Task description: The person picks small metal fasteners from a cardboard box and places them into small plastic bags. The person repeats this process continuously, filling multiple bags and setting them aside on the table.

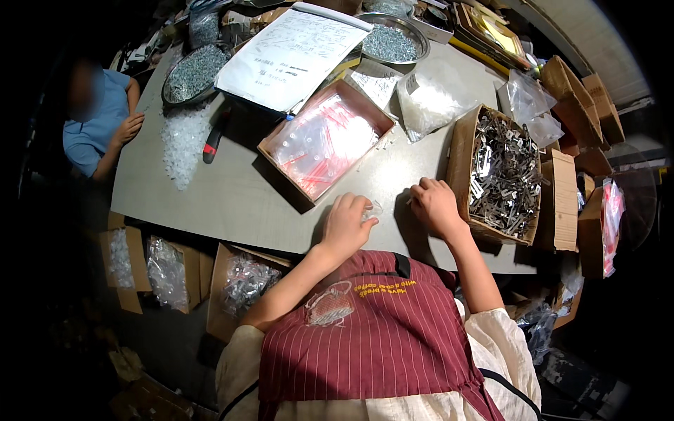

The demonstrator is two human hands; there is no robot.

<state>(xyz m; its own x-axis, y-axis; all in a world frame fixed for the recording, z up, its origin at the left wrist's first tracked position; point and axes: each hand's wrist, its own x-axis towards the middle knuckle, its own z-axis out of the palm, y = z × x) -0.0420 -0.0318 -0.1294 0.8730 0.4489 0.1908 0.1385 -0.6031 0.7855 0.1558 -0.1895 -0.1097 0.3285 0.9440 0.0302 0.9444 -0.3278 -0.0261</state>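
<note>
Your left hand point(345, 226)'s pinching some clear plastic point(375, 210); can't tell if your curled right hand point(437, 208)'s holding anything. Loosen that pinch and the plastic could drop.

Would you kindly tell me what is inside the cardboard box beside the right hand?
The cardboard box by the right hand holds a heap of small metal pieces. Only the top layer shows; whatever lies beneath it is covered.

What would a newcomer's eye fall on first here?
Probably the brown box heaped with metal pieces, beside the right hand. Next, perhaps, the shallow box of clear, red-striped bags mid-table, then the left hand just in front, holding a small clear piece.
</note>
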